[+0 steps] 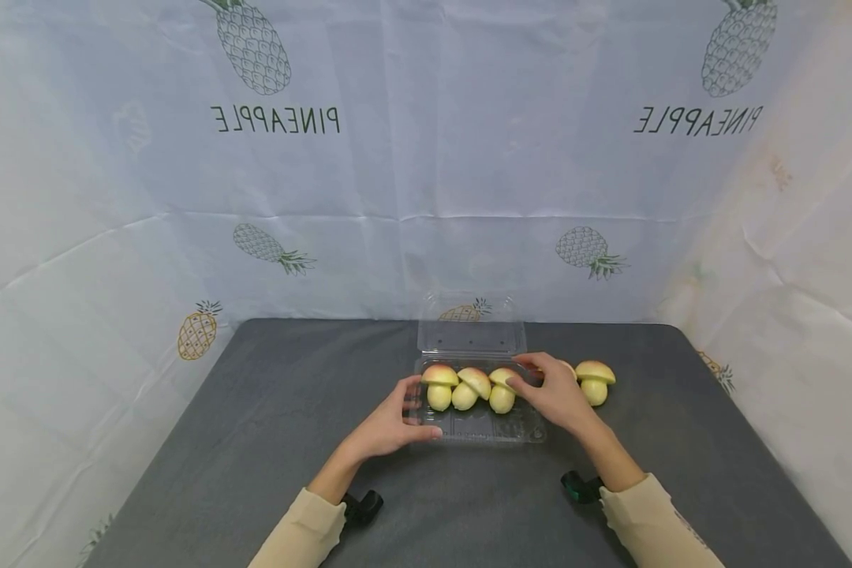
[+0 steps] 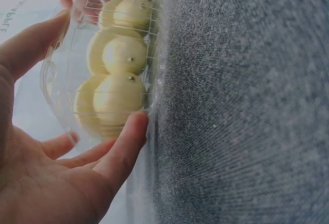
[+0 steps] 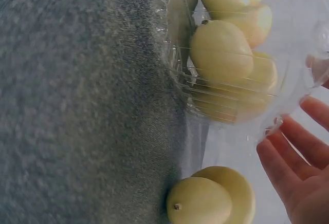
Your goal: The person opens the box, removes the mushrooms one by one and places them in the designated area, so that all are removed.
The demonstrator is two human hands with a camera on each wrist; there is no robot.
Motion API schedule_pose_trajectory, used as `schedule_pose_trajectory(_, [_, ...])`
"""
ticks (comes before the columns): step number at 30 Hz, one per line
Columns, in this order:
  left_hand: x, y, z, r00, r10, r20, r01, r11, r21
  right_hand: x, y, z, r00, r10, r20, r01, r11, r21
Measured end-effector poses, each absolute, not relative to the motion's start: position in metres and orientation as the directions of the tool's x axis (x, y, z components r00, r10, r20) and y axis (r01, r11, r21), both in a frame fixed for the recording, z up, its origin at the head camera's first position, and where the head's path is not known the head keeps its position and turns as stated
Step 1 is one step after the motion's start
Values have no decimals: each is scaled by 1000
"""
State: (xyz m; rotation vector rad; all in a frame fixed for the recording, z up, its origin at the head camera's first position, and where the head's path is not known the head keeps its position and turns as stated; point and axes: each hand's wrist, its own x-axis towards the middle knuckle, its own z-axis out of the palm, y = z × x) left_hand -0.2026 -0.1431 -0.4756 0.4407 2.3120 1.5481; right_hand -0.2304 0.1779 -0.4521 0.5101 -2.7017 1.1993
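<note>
Gripping a clear container (image 1: pixel 474 428), left hand (image 1: pixel 394 423) curved round its left end, right hand (image 1: pixel 558 397) spread by its right rim, yellow mushroom shapes (image 1: pixel 476 382) inside

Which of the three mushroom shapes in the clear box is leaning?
The middle mushroom shape: its cap slants down rightward; the left one and right one stand nearly upright.

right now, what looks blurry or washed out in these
Head: mirrored dark lettering reads sharply; left wrist: grey textured tabletop softens toward the right edge; right wrist: tabletop blurs leftward, pale cloth backdrop behind the clear plastic container looks washed out.
</note>
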Motion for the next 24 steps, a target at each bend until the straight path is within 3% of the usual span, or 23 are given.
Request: schedule_pose_trajectory(24, [-203,-145,-477,-896,435,-89,84,364,928,-239,164,-467,-924,-279,261,-382,700,-604])
